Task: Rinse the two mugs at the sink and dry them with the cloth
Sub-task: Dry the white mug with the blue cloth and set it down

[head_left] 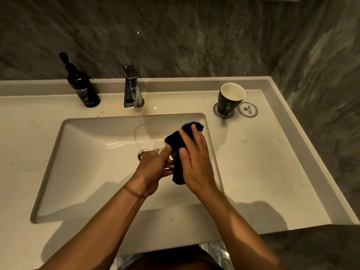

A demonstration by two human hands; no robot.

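Over the right half of the white sink [81,145], my left hand [153,168] grips a mug [169,159] that is almost wholly hidden; only bits of its pale rim and handle show. My right hand [195,162] holds a dark blue cloth [176,141] wrapped against that mug, fingers curled over the cloth's top. A second mug [229,99], dark outside and white inside, stands upright on a round coaster on the counter at the back right, apart from both hands.
A chrome tap [132,88] stands behind the basin, with no water running. A black pump bottle [82,84] is at the back left. An empty round coaster [247,109] lies beside the standing mug. The drain [143,153] shows near my left hand.
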